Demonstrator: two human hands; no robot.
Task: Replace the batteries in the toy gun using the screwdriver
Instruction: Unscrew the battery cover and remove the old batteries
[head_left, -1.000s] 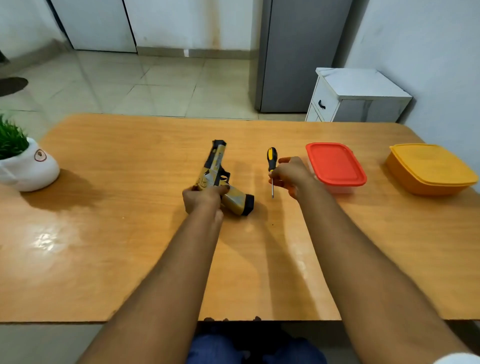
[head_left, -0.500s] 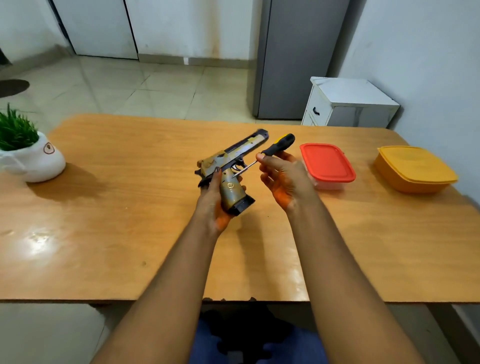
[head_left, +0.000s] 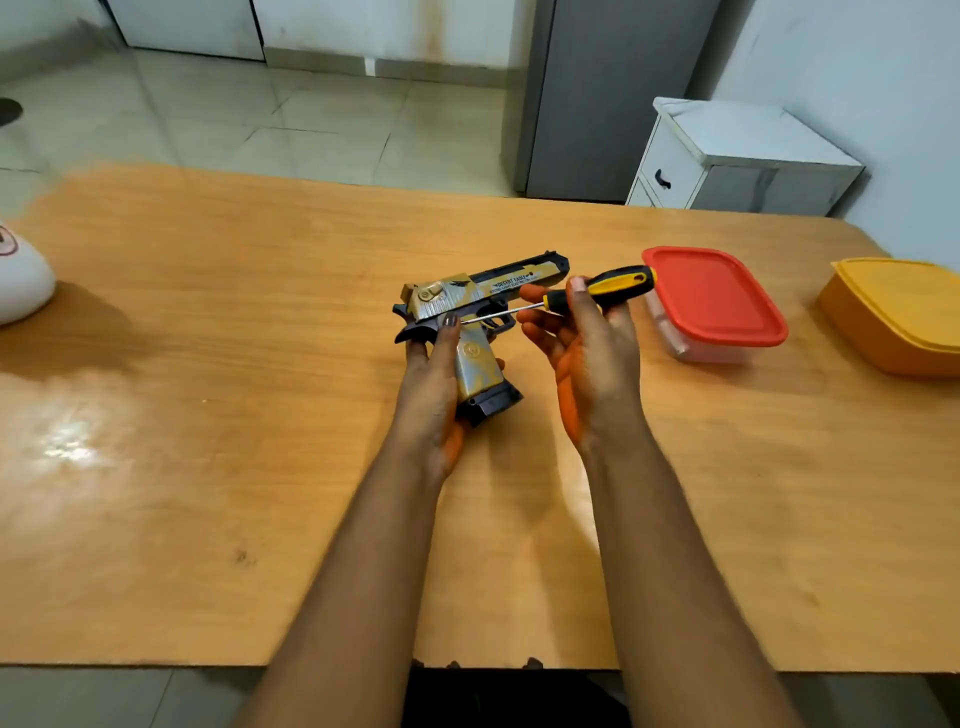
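A gold and black toy gun (head_left: 483, 296) is held above the middle of the wooden table (head_left: 260, 415), its barrel pointing right and its grip pointing down toward me. My left hand (head_left: 434, 384) is wrapped around the grip from the left. My right hand (head_left: 587, 353) holds a screwdriver (head_left: 597, 288) with a yellow and black handle, pinched between thumb and fingers. Its thin metal shaft points left, and the tip rests against the gun's side just above the grip, next to my left thumb.
A clear box with a red lid (head_left: 711, 301) sits just right of my right hand. An orange-yellow lidded container (head_left: 898, 317) stands at the table's right edge. A white pot (head_left: 21, 280) is at the far left. A white cabinet (head_left: 737, 161) stands behind the table.
One second ago the gun lay on the table and the screwdriver stood on its tip. Both have been lifted; the screwdriver tip now meets the gun's side. The view has shifted closer.
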